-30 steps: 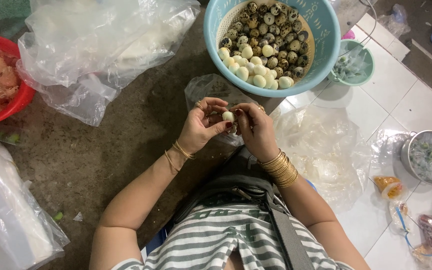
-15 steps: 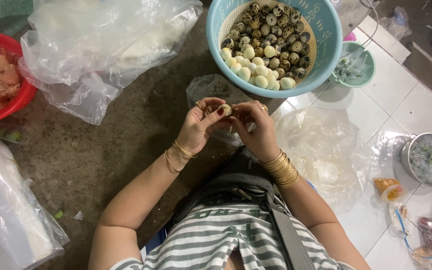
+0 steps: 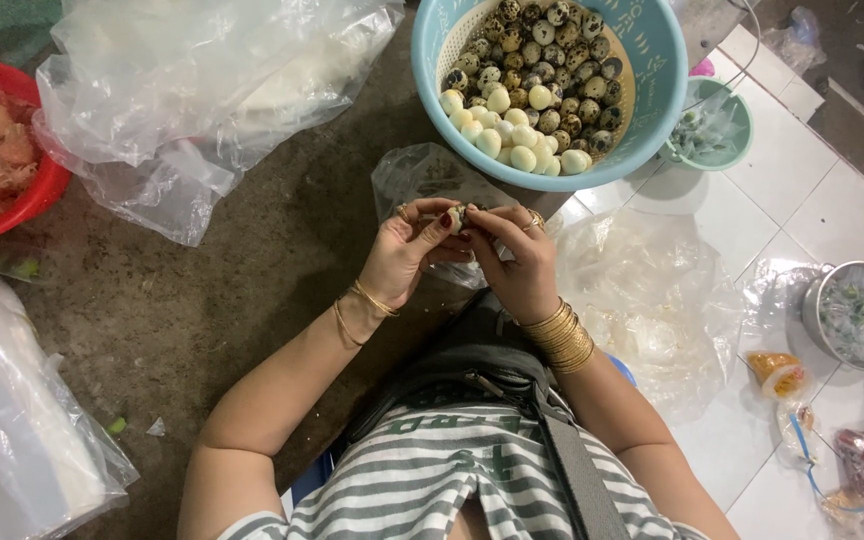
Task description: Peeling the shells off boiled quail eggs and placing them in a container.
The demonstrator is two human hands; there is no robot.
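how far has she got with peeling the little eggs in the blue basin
Done: a small cluster of peeled white eggs sits at the near edge of the light blue plastic basin. In hand: the left hand and right hand pinch one speckled egg between fingertips. Left: the much bigger pile of unpeeled speckled eggs, so most remains.

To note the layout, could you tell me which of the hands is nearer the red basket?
Left. The left hand is on the red basket side; the right hand is beyond it, farther away.
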